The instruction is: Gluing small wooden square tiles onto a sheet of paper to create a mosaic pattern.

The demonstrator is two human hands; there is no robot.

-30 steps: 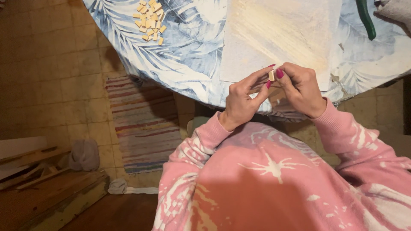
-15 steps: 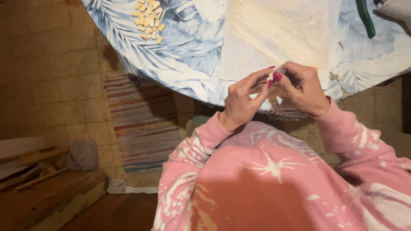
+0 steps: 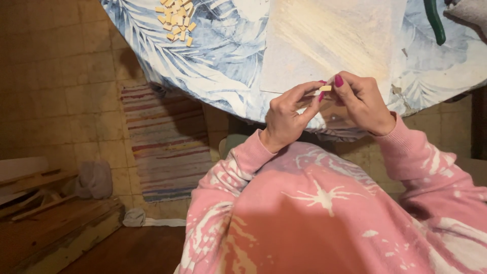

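Two hands together at the near edge of the table: left hand and right hand both pinched, fingertips meeting, on one small pale block. Block held just above the table edge, between red-painted nails. Pink sleeves with white splashes below, filling the near right.

Further out on the table: blue-and-white leaf-patterned cloth, with one pale, worn patch in the middle, just beyond the hands. At far left on the cloth, one loose heap of small pale blocks, same kind as the held one, roughly two dozen, exact count not clear. At far right, one green handle, cut off by the frame, and beside it one grey cloth in the corner. No containers in view; blocks lying bare on the cloth.

On the tiled floor to the left: one striped rug, one grey bundle, one white rag, and wooden boards at near left.
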